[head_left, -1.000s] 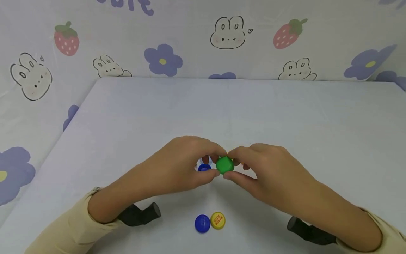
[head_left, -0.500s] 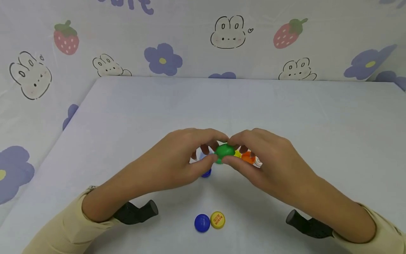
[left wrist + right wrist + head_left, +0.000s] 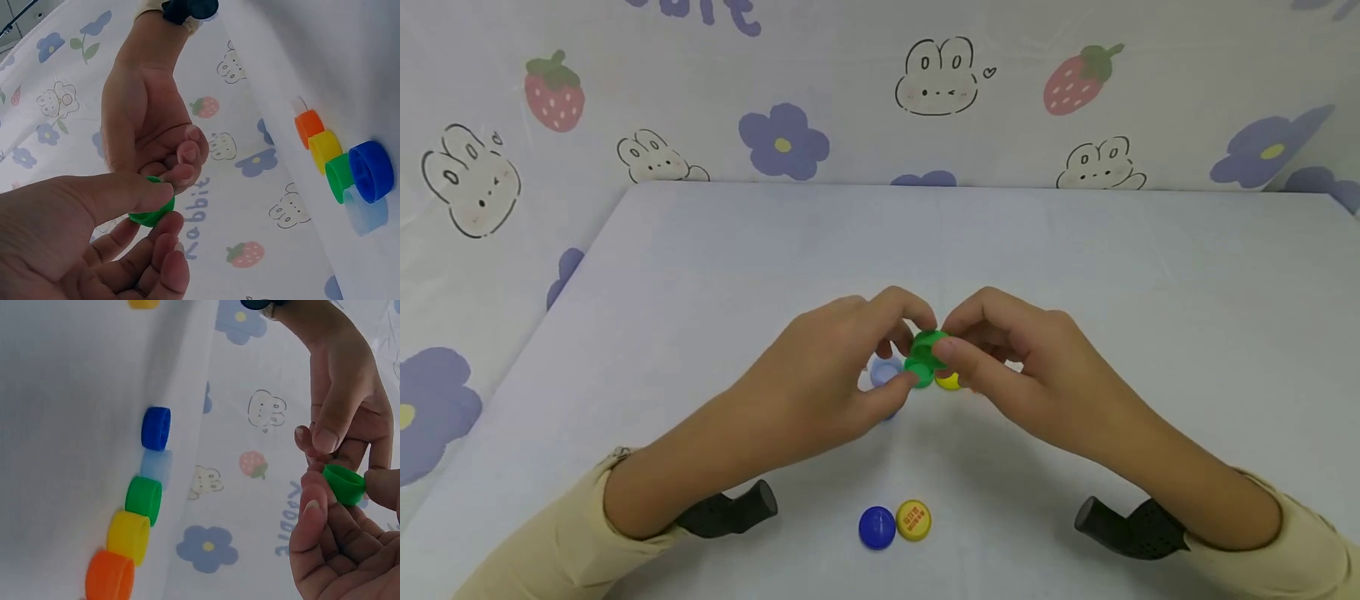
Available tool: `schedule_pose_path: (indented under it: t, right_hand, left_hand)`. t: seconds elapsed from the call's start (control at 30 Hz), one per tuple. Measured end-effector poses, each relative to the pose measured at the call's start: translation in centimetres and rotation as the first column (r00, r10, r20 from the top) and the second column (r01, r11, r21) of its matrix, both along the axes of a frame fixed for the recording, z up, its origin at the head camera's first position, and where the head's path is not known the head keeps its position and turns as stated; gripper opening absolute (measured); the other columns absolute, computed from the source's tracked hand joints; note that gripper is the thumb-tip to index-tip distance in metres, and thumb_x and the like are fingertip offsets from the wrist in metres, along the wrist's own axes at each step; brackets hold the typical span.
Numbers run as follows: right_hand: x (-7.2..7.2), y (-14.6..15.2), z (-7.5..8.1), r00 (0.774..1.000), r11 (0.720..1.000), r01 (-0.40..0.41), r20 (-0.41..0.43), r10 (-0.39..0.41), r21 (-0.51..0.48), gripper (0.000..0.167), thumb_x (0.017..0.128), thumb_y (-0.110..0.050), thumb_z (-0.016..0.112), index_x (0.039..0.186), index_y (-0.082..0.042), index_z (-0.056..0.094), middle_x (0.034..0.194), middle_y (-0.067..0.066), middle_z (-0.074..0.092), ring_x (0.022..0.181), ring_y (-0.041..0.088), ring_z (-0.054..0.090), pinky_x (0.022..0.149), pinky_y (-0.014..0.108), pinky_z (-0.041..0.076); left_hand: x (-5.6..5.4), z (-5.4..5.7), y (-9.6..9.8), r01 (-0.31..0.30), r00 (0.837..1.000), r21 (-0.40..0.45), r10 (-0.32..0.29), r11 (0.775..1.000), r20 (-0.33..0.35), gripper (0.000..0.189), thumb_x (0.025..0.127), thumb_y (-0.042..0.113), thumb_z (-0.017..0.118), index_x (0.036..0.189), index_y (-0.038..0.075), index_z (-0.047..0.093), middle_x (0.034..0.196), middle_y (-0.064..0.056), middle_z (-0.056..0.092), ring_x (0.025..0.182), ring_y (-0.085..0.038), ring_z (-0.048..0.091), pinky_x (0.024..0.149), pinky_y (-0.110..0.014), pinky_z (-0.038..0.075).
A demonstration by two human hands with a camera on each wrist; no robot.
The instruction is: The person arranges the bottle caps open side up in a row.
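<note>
Above the row of caps (image 3: 141,500), a green cap (image 3: 344,487) is pinched sidewise by the right hand (image 3: 1037,354), presumably for steadiness, while whether it is also gripped by the left hand (image 3: 831,358) cannot be told.

- In front of me I see a white sheet (image 3: 842,75), printed with purple flowers (image 3: 767,137), red strawberries (image 3: 554,98) and outlined rabbits (image 3: 936,100).
- The same pattern covers the left side, next to my surface (image 3: 1000,250).
- This surface is plain white, with a straight far edge and a slanting left edge.
- In my left wrist view, the printed word "Rabbit" (image 3: 199,220) is readable; a grey corner area (image 3: 22,24) is unclear.
- The light is soft, with faint shadows.
</note>
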State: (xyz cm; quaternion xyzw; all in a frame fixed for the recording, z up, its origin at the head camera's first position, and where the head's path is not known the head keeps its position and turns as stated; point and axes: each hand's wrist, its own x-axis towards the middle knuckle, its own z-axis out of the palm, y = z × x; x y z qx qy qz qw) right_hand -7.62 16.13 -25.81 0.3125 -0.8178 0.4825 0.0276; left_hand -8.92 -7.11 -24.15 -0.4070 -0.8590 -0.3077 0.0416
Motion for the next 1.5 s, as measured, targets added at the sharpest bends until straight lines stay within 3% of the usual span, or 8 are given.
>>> schedule_pose_path:
  t: [0.23,0.4,0.5,0.83,1.03,1.17,1.3,1.5]
  right_hand:
    - [-0.50,0.10,0.09,0.962,0.984,-0.056,0.256,0.099,-0.169,0.008,0.106,-0.007,0.055,0.106,-0.003,0.062,0.083,0.011,0.072,0.066,0.027,0.065,0.059,0.034,0.055]
    - [-0.65,0.22,0.22,0.914,0.978,-0.060,0.383,0.134,-0.197,0.013,0.107,-0.013,0.053,0.107,-0.003,0.061,0.084,0.017,0.072,0.067,0.033,0.064,0.059,0.037,0.055]
    - [-0.64,0.24,0.18,0.901,0.978,-0.059,0.411,0.138,-0.198,0.013,0.108,-0.014,0.053,0.108,-0.003,0.061,0.084,0.019,0.071,0.067,0.034,0.063,0.059,0.036,0.055]
    - [-0.49,0.18,0.14,0.933,0.987,-0.056,0.344,0.105,-0.151,0.018,0.100,-0.007,0.065,0.117,-0.004,0.060,0.083,0.012,0.071,0.070,0.030,0.064,0.061,0.034,0.054]
    - [-0.23,0.20,0.10,0.995,0.997,-0.044,0.087,0.038,0.070,0.041,0.087,-0.007,0.083,0.121,-0.014,0.061,0.095,-0.011,0.072,0.075,0.013,0.063,0.064,0.029,0.052]
    - [0.00,0.19,0.23,0.999,0.978,0.002,-0.034,0.005,0.210,0.039,0.083,-0.011,0.086,0.116,-0.018,0.066,0.098,-0.016,0.068,0.079,0.007,0.061,0.065,0.027,0.053]
    - [0.17,0.06,0.08,0.999,0.946,0.021,-0.051,-0.005,0.324,0.034,0.085,-0.020,0.087,0.114,-0.019,0.070,0.098,-0.016,0.068,0.080,0.008,0.059,0.065,0.028,0.052]
    - [0.09,-0.07,-0.53,0.999,0.912,-0.005,-0.040,0.023,0.411,0.027,0.087,-0.021,0.084,0.110,-0.019,0.072,0.092,-0.017,0.066,0.081,0.009,0.057,0.065,0.026,0.049]
  left_hand:
    - [-0.08,-0.41,0.07,0.017,0.993,0.064,-0.010,0.998,-0.119,0.037,0.086,0.005,0.080,0.118,0.011,0.062,0.091,0.004,0.067,0.085,-0.009,0.059,0.070,-0.021,0.049]
    - [-0.10,-0.28,0.03,0.029,0.991,0.070,-0.020,0.997,-0.129,0.034,0.085,0.005,0.081,0.116,0.009,0.067,0.091,0.006,0.067,0.084,-0.007,0.058,0.071,-0.018,0.049]
    - [-0.05,-0.19,-0.01,0.027,0.992,0.062,-0.019,0.998,-0.128,0.033,0.085,0.008,0.083,0.115,0.010,0.069,0.093,0.007,0.069,0.085,-0.006,0.059,0.071,-0.019,0.049]
    - [-0.05,-0.08,-0.18,-0.012,0.992,0.048,0.018,0.999,-0.128,0.033,0.083,0.020,0.087,0.111,0.012,0.072,0.095,0.009,0.070,0.085,-0.005,0.059,0.069,-0.022,0.048]
    - [-0.09,0.00,-0.35,-0.028,0.995,0.008,0.029,1.000,-0.091,0.032,0.082,0.019,0.086,0.111,0.012,0.072,0.093,0.009,0.070,0.086,-0.006,0.059,0.069,-0.023,0.049]
    - [-0.09,0.14,-0.30,-0.043,0.999,-0.104,0.041,0.994,-0.027,0.035,0.084,0.024,0.086,0.114,0.013,0.073,0.093,0.008,0.071,0.089,-0.009,0.061,0.071,-0.023,0.050]
    - [-0.22,0.02,-0.25,-0.016,0.998,-0.203,0.027,0.979,0.054,0.033,0.086,0.025,0.084,0.116,0.013,0.074,0.092,0.006,0.072,0.090,-0.012,0.063,0.073,-0.024,0.050]
    - [-0.52,-0.61,-0.06,0.050,0.990,-0.246,-0.017,0.968,0.137,0.029,0.090,0.023,0.081,0.114,0.010,0.075,0.093,0.004,0.073,0.089,-0.013,0.065,0.074,-0.023,0.051]
